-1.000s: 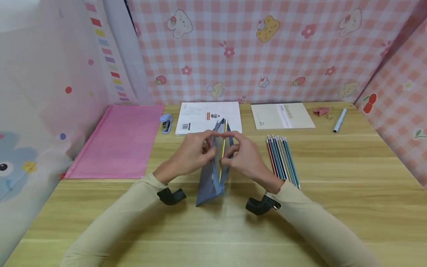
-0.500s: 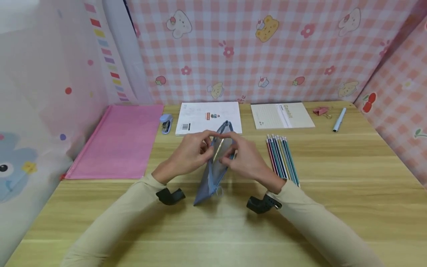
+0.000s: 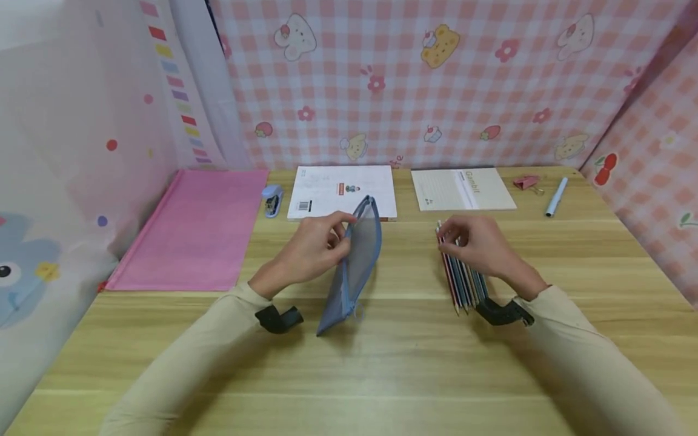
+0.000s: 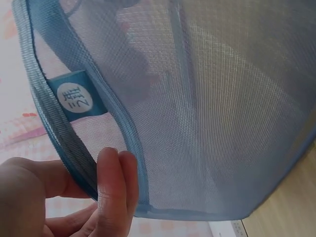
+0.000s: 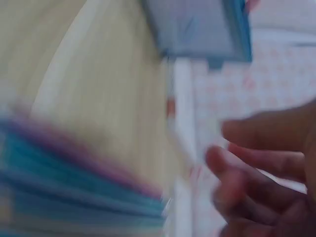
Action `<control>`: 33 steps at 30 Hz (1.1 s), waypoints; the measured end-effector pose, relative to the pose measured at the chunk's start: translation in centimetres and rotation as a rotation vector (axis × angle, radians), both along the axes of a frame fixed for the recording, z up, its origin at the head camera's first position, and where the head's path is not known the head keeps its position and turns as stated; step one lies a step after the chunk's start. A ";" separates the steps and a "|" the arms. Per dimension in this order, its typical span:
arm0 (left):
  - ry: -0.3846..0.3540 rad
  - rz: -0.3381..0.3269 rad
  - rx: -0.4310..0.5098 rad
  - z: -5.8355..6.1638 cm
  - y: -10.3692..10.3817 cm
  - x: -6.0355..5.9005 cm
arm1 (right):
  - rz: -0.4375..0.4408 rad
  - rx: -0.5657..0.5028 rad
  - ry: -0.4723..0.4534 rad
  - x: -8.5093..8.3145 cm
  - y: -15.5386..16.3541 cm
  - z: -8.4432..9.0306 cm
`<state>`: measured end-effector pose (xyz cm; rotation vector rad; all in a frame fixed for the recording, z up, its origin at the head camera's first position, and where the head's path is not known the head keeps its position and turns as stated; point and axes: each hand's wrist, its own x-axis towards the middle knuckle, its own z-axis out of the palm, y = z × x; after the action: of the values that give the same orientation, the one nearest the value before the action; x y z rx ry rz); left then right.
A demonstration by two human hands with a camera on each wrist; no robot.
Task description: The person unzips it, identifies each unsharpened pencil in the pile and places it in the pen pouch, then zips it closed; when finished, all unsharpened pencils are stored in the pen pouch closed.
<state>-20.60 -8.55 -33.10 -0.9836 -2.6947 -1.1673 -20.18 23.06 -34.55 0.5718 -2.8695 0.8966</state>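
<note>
Both forearms, in beige sleeves, reach in from the near edge, each with a black mount at the wrist. The left hand [image 3: 316, 248] sits left of centre, palm turned right, fingers curled, thumb and fingertips pinching an edge held up off the surface; in the left wrist view the thumb and a fingertip [image 4: 111, 187] press together on that edge. The right hand [image 3: 480, 245] is well apart to the right, knuckles up, fingers bent downward at their far ends. The right wrist view is blurred; its fingers [image 5: 247, 173] show loosely curled.
</note>
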 end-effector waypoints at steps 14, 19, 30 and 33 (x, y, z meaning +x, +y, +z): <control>-0.060 -0.006 -0.017 -0.3 -0.4 0.0 | 0.124 0.248 -0.069 -0.4 2.6 -2.6; -0.077 -0.007 -0.010 -0.3 -0.5 0.0 | 0.135 0.254 -0.035 -0.4 2.1 -2.8; -0.102 -0.019 0.003 -0.2 -0.6 -0.1 | 0.158 0.249 -0.027 -0.6 1.0 -2.9; -0.110 -0.018 0.007 -0.1 -0.6 -0.2 | 0.163 0.236 -0.030 -0.8 0.8 -3.0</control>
<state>-20.78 -9.14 -33.25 -0.9726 -2.7686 -1.2686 -20.97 23.90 -37.52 0.8308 -3.0132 0.5905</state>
